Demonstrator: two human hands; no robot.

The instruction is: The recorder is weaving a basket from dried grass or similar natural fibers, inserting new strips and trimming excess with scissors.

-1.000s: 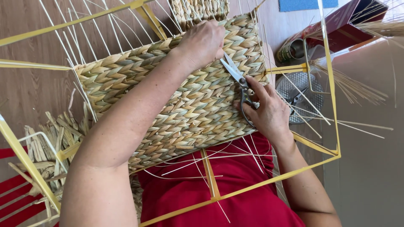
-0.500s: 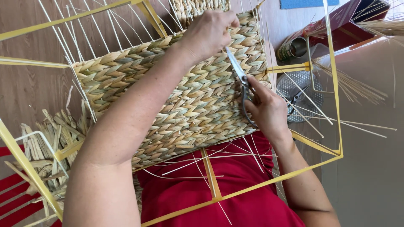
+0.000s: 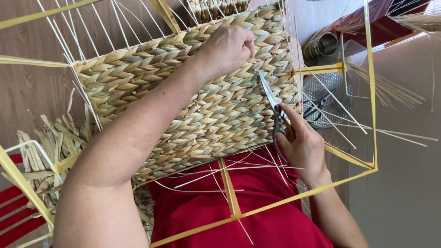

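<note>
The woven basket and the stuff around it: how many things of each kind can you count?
Woven basket: 1
Scissors, in the right hand: 1
Yellow frame: 1
Metal can: 1
Left hand on the basket: 1
Total: 6, counting both hands

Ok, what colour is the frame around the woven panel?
Yellow: the frame is thin yellow bars, clearest in the head view.

A wooden floor [image 3: 32,92] carries the work. A pile of dried straw scraps [image 3: 46,147] lies on it at the left, beside a yellow frame [image 3: 27,188] with thin reeds [image 3: 69,32] across it.
</note>
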